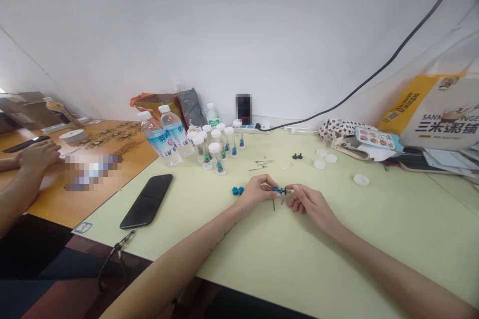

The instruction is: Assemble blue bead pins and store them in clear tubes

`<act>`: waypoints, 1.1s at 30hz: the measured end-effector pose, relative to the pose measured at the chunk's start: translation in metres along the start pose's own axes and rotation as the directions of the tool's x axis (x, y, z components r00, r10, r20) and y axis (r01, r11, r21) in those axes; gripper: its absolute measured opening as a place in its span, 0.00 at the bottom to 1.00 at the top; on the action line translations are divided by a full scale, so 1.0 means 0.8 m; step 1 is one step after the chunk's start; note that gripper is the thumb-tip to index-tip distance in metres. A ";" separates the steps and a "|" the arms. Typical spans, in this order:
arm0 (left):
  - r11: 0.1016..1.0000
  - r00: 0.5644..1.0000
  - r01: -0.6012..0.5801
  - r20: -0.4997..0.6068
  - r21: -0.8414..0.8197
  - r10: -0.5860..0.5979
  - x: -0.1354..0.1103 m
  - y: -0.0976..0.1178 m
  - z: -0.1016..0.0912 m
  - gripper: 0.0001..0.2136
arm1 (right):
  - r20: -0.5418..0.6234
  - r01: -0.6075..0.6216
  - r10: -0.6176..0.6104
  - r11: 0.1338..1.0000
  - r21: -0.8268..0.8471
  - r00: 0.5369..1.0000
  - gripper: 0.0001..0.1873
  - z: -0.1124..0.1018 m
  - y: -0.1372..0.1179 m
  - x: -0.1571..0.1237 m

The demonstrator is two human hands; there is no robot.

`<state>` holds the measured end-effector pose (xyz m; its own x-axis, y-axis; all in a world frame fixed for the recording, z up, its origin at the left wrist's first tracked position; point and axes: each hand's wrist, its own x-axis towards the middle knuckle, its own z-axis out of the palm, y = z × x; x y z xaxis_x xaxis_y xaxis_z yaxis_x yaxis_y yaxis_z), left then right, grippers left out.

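Observation:
My left hand (258,190) and my right hand (307,201) meet over the pale green table (299,254), both pinched on a small blue and black part (281,190) held between them. Thin metal pins hang below the part, just above the tabletop. Two small blue knobs (237,191) lie on the table just left of my left hand. Loose metal pins (264,163) and a small black piece (297,156) lie a little beyond my hands.
A black phone (146,201) lies at the left. Two water bottles (164,137) and several white-capped vials (217,149) stand at the back. White caps (361,180), a patterned cloth (340,129) and a yellow bag (434,109) are at the right. Another person's hand (37,155) rests on the wooden table at the left.

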<state>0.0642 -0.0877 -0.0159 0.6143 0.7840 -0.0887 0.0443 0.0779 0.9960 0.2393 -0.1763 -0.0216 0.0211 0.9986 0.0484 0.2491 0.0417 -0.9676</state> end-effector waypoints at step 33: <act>1.000 1.000 0.003 -0.004 0.003 -0.003 0.000 0.000 0.000 0.17 | 0.008 0.012 -0.012 1.000 0.006 1.000 0.26 0.000 0.003 0.001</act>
<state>0.0642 -0.0882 -0.0158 0.6107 0.7865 -0.0918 0.0487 0.0784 0.9957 0.2398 -0.1751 -0.0236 0.0105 0.9983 0.0578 0.2435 0.0535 -0.9684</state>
